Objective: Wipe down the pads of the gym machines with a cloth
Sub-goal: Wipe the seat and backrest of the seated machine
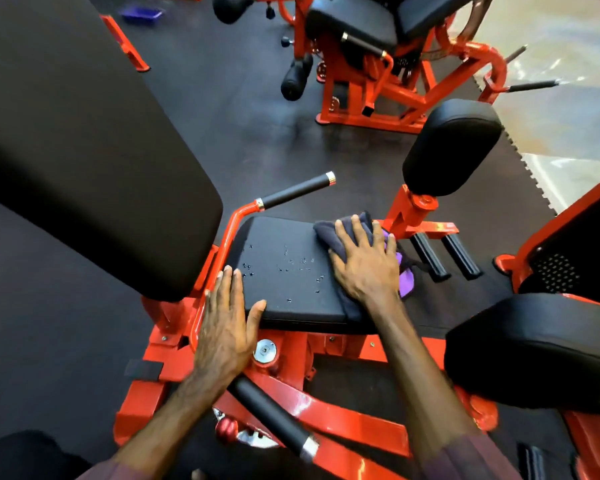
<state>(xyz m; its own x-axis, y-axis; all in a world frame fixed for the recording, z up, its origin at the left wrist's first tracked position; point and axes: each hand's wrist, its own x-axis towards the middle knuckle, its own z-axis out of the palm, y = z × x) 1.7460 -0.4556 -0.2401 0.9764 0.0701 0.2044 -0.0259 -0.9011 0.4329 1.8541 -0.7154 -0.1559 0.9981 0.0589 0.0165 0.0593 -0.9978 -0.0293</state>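
A: Start with the big picture. What is being cleaned?

B: A red-framed gym machine (326,420) on dark rubber floor (239,109). Its long black back pad (84,150) slopes up on the left, and the square seat pad (284,268) sits in the middle. That seat pad is the one in hand, I judge.

A: Where is the cloth?

B: The dark cloth (340,233) lies on the far right part of the seat pad, with a purple patch showing at the right edge. The right hand (364,265) lies flat on it, fingers spread and straight, pressing it down rather than pinching it.

A: And the other hand?

B: The left hand (229,323) rests at the seat pad's near left corner, fingers straight and close together, thumb out along the front edge. It holds nothing; it looks to be bracing.

A: So how should the wipe go?

B: Droplets (284,268) are scattered across the middle and left of the pad, not yet wiped. I would sweep the cloth leftward in overlapping passes with the palm kept flat, so the whole cloth face bears on the vinyl.

A: Any risk?

B: The cloth hangs over the right edge, so it may bunch or slip off. Gathering it fully under the palm first would help. The left hand will likely need to lift clear when the cloth reaches that corner.
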